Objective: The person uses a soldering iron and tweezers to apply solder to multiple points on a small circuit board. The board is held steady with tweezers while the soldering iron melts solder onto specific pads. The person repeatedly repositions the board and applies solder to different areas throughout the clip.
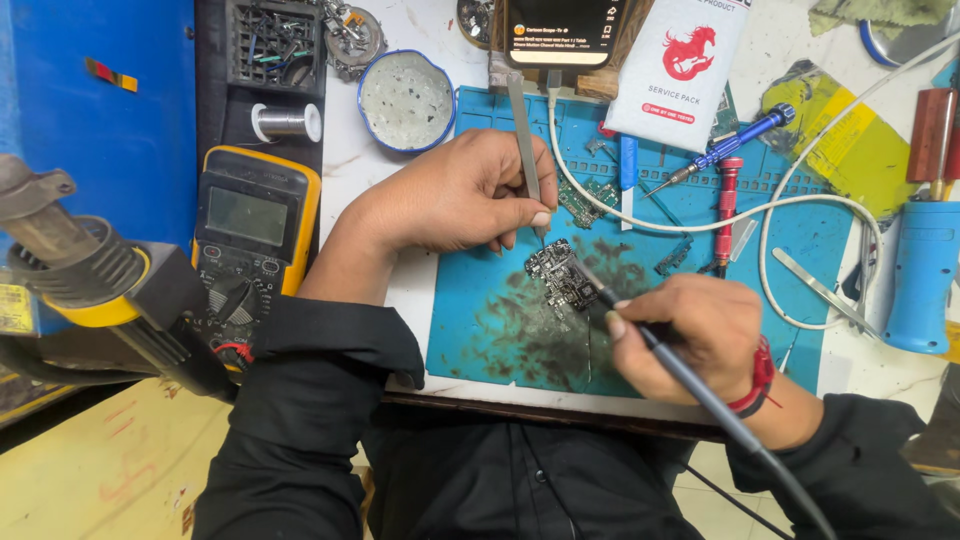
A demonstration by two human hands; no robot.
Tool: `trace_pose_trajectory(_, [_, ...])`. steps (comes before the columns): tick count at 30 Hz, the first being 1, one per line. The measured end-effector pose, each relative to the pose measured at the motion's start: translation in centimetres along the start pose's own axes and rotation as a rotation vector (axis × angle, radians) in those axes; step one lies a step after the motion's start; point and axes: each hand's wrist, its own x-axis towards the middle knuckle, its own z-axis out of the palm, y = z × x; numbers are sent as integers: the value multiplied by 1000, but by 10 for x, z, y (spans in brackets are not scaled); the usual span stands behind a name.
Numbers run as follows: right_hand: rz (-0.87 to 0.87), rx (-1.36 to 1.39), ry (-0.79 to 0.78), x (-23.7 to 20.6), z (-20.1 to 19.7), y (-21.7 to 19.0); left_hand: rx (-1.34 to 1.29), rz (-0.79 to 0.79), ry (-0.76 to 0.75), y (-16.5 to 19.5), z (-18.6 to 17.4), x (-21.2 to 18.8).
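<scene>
Mat (480,330): stained dark around the board.
Left hand (455,195): grip closed on tweezers (525,140), tips at the board.
Right hand (690,335): grip closed on iron (690,375), tip on board.
Board (560,272): mid-mat, soldering judged underway, unfinished.

Black sleeves (320,400) — red wristband (760,380)

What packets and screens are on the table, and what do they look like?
Phone screen: top middle, above the teal mat; dark rectangle with small pale writing.
White packet: top, right of the phone; tall pouch with a red horse picture and a red band.
Multimeter: left of the mat, by the left hand; yellow and black, blank grey screen.
Small sticker: on the blue box, far left; striped strip.
</scene>
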Motion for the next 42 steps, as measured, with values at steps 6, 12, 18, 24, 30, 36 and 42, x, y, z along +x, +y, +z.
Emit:
trace_pose_trajectory(6, [71,-164,-24,-21,-76,14,0,4,4,40,54,47])
trace_pose_trajectory(12, [100,-203,-66,175,-66,-114,0,5,11,164,-117,-34])
trace_pose_trajectory(18, [160,-216,-68,237,-19,-223,41,-10,15,203,-190,-143])
trace_pose_trajectory(24, [218,-287,-8,21,16,-154,20,-13,12,56,-20,-127])
trace_pose_trajectory(30, [196,-271,-46,42,-120,-55,11,-13,5,127,13,28])
trace_pose_trajectory(36, [-26,-282,-299,84,-209,8,11,4,24,171,19,127])
trace_pose_trajectory(42, [-82,-363,-296,49,-228,7,25,6,13,168,59,136])
